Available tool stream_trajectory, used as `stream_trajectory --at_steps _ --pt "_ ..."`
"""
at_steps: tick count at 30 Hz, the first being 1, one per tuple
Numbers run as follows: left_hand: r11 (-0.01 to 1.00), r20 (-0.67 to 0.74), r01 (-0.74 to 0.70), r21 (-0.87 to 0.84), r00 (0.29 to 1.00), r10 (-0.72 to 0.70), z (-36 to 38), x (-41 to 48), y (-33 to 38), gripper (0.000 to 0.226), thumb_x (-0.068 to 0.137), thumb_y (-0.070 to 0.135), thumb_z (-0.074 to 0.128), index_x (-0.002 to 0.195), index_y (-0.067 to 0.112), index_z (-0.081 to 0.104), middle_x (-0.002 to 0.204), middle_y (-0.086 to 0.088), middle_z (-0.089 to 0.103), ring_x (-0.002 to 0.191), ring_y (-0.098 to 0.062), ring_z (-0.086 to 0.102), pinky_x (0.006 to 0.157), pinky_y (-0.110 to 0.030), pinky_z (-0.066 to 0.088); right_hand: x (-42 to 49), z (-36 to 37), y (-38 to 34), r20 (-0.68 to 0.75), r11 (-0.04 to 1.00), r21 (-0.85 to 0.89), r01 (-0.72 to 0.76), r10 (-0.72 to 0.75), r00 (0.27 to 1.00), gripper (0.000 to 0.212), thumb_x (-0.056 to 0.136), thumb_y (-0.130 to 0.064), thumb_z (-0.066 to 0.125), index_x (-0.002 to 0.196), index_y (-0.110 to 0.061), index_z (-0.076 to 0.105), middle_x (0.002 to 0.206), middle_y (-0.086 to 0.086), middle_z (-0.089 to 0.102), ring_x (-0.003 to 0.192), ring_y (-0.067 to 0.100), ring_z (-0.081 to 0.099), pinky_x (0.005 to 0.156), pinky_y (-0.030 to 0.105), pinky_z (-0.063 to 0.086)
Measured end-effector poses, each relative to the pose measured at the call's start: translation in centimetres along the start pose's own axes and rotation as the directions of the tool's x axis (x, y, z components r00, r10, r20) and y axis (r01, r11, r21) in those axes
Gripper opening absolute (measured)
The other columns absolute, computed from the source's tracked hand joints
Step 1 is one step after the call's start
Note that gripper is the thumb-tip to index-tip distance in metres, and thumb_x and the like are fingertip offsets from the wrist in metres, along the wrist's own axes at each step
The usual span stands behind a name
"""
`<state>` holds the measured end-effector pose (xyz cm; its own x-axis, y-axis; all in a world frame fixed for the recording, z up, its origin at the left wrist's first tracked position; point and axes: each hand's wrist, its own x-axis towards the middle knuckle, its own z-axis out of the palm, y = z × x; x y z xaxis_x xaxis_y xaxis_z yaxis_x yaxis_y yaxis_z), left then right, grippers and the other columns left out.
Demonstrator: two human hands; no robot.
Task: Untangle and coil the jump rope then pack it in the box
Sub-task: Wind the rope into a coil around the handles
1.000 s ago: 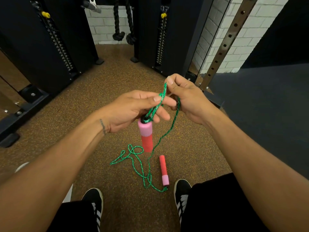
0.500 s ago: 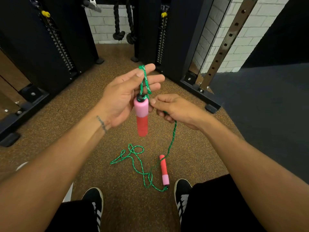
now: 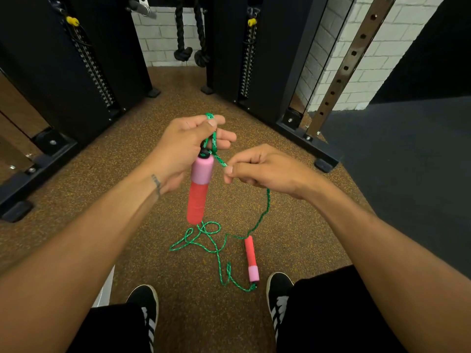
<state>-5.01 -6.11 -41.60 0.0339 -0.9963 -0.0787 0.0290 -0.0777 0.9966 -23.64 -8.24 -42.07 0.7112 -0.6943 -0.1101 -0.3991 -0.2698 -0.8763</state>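
A green jump rope (image 3: 216,248) lies tangled in loops on the speckled brown floor. One pink-and-red handle (image 3: 200,186) hangs upright in the air from a short loop of rope. My left hand (image 3: 183,149) pinches that loop just above the handle's black cap. My right hand (image 3: 267,169) pinches the rope a little to the right of the handle, and the rope drops from it in a curve to the floor. The second handle (image 3: 251,258) lies on the floor near my right shoe. No box is in view.
Black weight-stack machines (image 3: 84,59) stand left and centre, with base feet (image 3: 323,159) jutting onto the floor. A perforated metal upright (image 3: 349,64) leans at the right by a white brick wall. Dark carpet (image 3: 407,161) lies to the right. My shoes (image 3: 145,309) are at the bottom.
My left hand lifted the handle up and forward, then lowered slightly. My right hand dropped from above the handle to beside it and slid along the rope.
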Motion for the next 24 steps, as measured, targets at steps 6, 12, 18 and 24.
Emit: stream_trajectory --at_steps 6,12,18,24 --pt "0.94 0.182 -0.074 0.333 0.983 0.013 -0.5 -0.1 -1.1 0.023 0.101 0.019 0.05 0.112 0.017 0.07 0.097 -0.002 0.075 0.085 -0.013 0.069 0.078 -0.026 0.051 -0.3 -0.3 -0.4 0.011 0.986 0.154 0.067 -0.069 0.998 0.015 0.098 -0.017 0.06 0.088 -0.013 0.071 0.057 -0.011 0.05 0.049 0.004 0.033 0.047 0.023 0.023" --pt "0.994 0.353 0.085 0.067 0.93 -0.103 0.7 -1.2 0.0 0.029 0.103 0.019 0.04 0.114 0.011 0.065 0.094 -0.013 0.077 0.081 -0.017 0.074 0.077 -0.022 0.055 -0.4 -1.5 -0.8 -0.308 0.937 0.305 0.168 -0.07 0.949 0.018 0.103 -0.01 0.048 0.088 -0.009 0.058 0.063 -0.013 0.062 0.043 -0.005 0.051 0.044 0.008 0.036" --pt "0.988 0.499 0.156 -0.025 0.858 -0.122 0.9 -2.2 0.9 0.039 0.092 0.028 0.046 0.122 0.01 0.063 0.103 -0.016 0.075 0.088 -0.018 0.073 0.08 -0.022 0.054 0.9 -1.7 1.1 -0.417 0.95 0.287 0.125 0.006 0.909 0.019 0.101 -0.028 0.055 0.085 -0.021 0.061 0.058 -0.015 0.048 0.05 0.001 0.037 0.051 0.02 0.029" --pt "0.99 0.531 0.099 0.095 0.837 -0.135 0.8 -2.1 0.7 0.04 0.095 0.029 0.045 0.128 0.012 0.061 0.1 -0.013 0.076 0.085 -0.015 0.07 0.081 -0.021 0.052 1.0 -1.3 1.1 -0.423 0.962 0.254 0.104 0.013 0.906 0.023 0.103 -0.032 0.051 0.085 -0.02 0.06 0.058 -0.012 0.044 0.053 0.007 0.033 0.05 0.023 0.026"
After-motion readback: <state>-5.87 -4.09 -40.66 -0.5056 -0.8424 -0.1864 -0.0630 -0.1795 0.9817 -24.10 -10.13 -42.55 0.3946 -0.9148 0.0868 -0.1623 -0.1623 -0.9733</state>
